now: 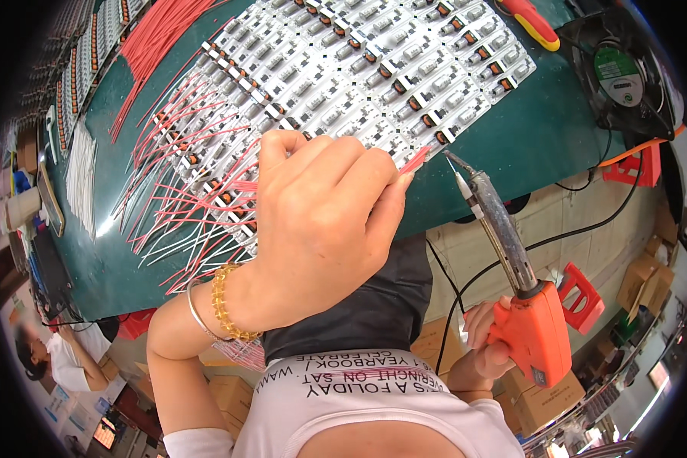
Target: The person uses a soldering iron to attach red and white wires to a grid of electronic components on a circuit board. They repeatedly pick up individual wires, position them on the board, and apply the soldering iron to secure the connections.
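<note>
My left hand [320, 217] is closed in a pinch on red wires [414, 162], whose ends stick out past the fingertips toward the near right corner of a panel of small circuit boards [332, 91]. My right hand [484, 343] grips the orange handle of a soldering gun [536, 328]. Its dark tip points up to the panel's corner, close to the wire ends; whether they touch I cannot tell. Beside the tip runs a thin feed tube [469, 195]. Red and white wires [198, 195] trail off the panel's left part, partly behind my left hand.
On the green table [450, 202] lie a bundle of red wires [156, 38] and white wires [81, 179]. A black fan [618, 72] stands at the right, near a red-and-yellow handled tool [538, 27]. A black cable [580, 237] loops below the table edge. Another person [69, 355] sits far left.
</note>
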The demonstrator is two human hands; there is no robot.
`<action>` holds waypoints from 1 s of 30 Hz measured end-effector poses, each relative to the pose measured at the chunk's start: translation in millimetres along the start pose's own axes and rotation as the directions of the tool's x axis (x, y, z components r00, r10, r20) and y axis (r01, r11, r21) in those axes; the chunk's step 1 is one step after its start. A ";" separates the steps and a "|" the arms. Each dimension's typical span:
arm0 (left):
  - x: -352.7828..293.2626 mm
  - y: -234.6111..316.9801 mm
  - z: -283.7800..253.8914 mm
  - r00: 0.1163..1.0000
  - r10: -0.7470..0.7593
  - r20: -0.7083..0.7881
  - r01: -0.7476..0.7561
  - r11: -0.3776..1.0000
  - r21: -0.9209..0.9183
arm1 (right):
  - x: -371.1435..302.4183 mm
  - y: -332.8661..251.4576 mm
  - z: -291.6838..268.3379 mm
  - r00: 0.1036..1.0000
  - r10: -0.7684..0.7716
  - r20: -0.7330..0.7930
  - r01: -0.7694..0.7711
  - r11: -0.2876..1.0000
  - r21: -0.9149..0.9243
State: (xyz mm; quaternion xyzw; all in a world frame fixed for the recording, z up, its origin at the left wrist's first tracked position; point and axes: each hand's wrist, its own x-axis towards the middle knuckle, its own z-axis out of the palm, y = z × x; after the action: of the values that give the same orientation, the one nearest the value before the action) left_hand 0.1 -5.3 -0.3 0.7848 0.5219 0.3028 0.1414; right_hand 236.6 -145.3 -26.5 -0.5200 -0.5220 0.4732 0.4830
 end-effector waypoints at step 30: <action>12.3 -8.1 -15.6 0.990 -0.051 0.132 0.052 0.999 -0.003 | -13.5 7.8 -25.4 0.998 -0.008 0.060 0.025 0.957 -0.287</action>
State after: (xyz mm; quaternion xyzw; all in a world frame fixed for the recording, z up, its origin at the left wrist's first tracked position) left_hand -12.2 7.8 11.6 0.7890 0.5305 0.2479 0.1858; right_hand 262.4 -159.0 -32.3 -0.5664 -0.6035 0.4029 0.3908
